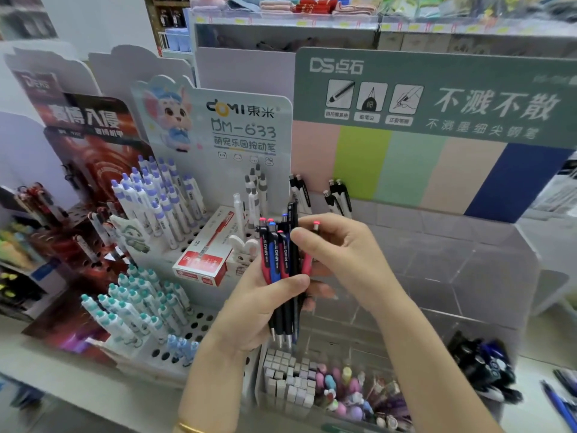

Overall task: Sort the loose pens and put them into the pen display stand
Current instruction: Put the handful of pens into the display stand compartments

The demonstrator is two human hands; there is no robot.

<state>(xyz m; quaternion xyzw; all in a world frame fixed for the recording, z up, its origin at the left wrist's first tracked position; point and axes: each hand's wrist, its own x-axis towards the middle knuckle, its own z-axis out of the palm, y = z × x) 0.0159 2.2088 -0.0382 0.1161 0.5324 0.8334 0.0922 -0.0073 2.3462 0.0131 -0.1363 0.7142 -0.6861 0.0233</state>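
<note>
My left hand grips a bunch of click pens upright, with red, blue and black barrels and tips pointing down. My right hand pinches one red pen at the right side of the bunch, its pink-capped top showing above my fingers. Behind my hands stands a white pen display stand with a cartoon mouse header; purple-capped pens fill its upper tier and teal-capped pens its lower tier. To the right is a grey tiered display stand with a green header, holding a few black and white pens.
A red and white pen box lies on the white stand beside a rabbit-shaped item. A clear bin of pastel-topped pens sits below my hands. A dark red stand is at the left. Loose dark pens lie at the lower right.
</note>
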